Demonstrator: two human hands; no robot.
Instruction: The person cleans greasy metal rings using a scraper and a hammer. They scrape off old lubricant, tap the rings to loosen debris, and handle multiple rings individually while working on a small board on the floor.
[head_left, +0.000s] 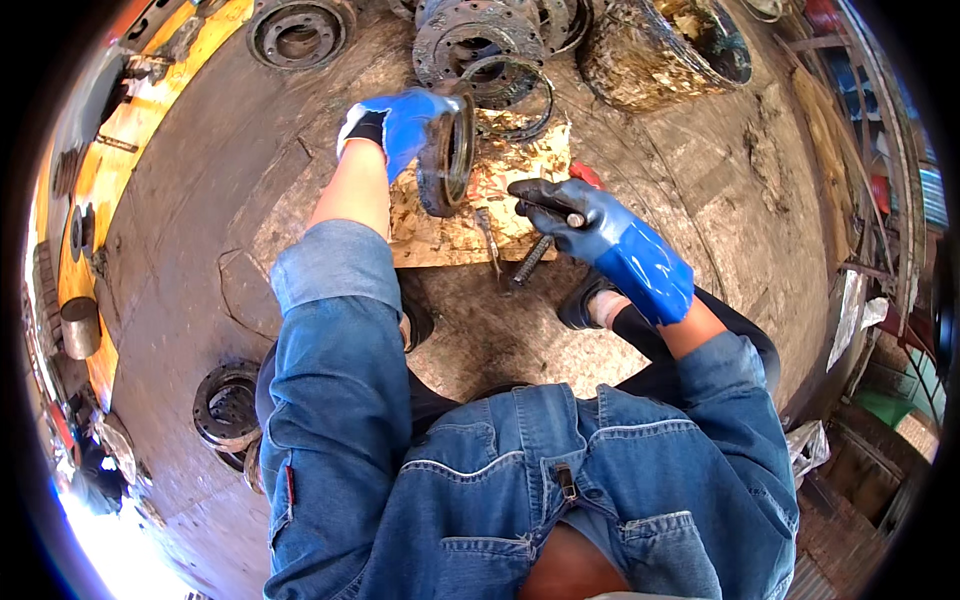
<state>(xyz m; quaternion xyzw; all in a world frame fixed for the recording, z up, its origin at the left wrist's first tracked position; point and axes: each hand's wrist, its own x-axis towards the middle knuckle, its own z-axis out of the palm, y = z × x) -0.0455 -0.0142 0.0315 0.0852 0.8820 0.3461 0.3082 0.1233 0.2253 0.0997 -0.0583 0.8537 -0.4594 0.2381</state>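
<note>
Grease-darkened thick metal ring (pixel 434 175) is tilting on edge over a stained yellowish flat board (pixel 425 250), its long axis pointing away from the wearer; the nearer, blue-gloved left hand (pixel 411 122) is gripping it, while the blue-gloved right hand (pixel 590 222), rightward, is clasping a slim metal rod (pixel 576 220).

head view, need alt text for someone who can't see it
A person's blue-gloved left grip holds a greasy ring on edge over a stained board, while the right grip, also gloved, holds a mostly hidden metal piece. Beyond lie grimy flanges and an open drum.
</note>
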